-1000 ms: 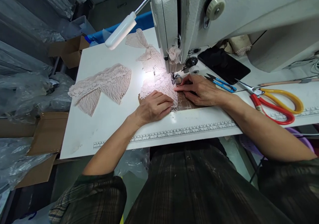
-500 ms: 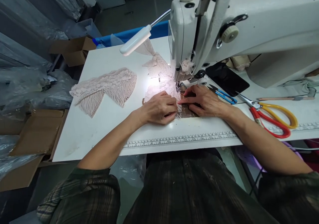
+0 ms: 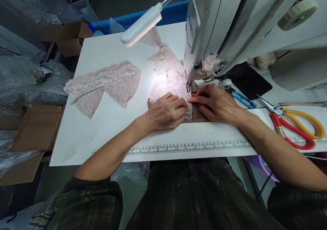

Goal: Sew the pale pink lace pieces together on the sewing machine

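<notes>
A pale pink lace piece point(image 3: 168, 83) lies under the presser foot point(image 3: 189, 86) of a white sewing machine point(image 3: 204, 25). My left hand point(image 3: 168, 112) rests on its near part, fingers curled together and gripping the lace at the edge. From the other side, my right hand point(image 3: 217, 104) reaches in with fingers apart. Its index fingertip touches the lace's right edge, and its thumb is on the brown plate point(image 3: 198, 116) below. A knotted, gathered end of the lace extends behind the foot. What lies beneath my left fingers is hidden.
Another folded lace piece point(image 3: 107, 85) is on the white table point(image 3: 84, 138) at left. A white lamp point(image 3: 141, 25) hangs above. Blue thread snips point(image 3: 244, 98), a black phone point(image 3: 250, 80) and red-and-yellow scissors point(image 3: 293, 121) lie at right. Cardboard boxes point(image 3: 38, 127) stand beyond the left edge.
The view has shifted closer, so the machine appears larger and farther right. Both hands keep nearly the same places on the lace; any feed of the fabric is too small to make out.
</notes>
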Motion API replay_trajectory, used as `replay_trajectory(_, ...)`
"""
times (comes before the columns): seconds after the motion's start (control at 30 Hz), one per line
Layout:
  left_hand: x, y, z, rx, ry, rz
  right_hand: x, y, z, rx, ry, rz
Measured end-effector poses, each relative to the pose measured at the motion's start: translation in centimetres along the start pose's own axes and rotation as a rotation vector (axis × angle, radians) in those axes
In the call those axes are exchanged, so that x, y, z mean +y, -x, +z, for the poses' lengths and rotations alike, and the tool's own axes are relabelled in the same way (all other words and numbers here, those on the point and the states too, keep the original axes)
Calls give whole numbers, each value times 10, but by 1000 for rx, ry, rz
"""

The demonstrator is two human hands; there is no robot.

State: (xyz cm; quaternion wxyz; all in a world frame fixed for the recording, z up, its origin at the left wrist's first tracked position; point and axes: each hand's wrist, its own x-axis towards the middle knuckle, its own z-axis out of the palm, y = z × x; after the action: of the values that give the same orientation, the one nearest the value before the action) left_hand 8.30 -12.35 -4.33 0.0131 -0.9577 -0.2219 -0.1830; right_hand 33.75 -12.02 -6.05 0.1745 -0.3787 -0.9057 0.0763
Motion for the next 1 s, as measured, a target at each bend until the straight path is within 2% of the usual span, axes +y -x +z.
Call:
replay_trajectory(0.3,3,0,12,149,-58,-59,-4,-1,2,26,94,41)
replay_trajectory(0.53,-1,-1,16,162,-73,-110,-6,1,3,41,146,48)
replay_trajectory(0.67,-3,-2,17,182,-16,-138,-3,1,1,55,20,81)
replay_trajectory(0.77,-4,-3,16,182,24,-149,-1,-1,-6,79,-161,193)
replay_trajectory(0.87,-4,-3,16,194,51,-148,-1,-2,-10,118,-226,291)
replay_trajectory(1.0,-5,-3,15,208,61,-161,-1,0,-5,86,-171,194)
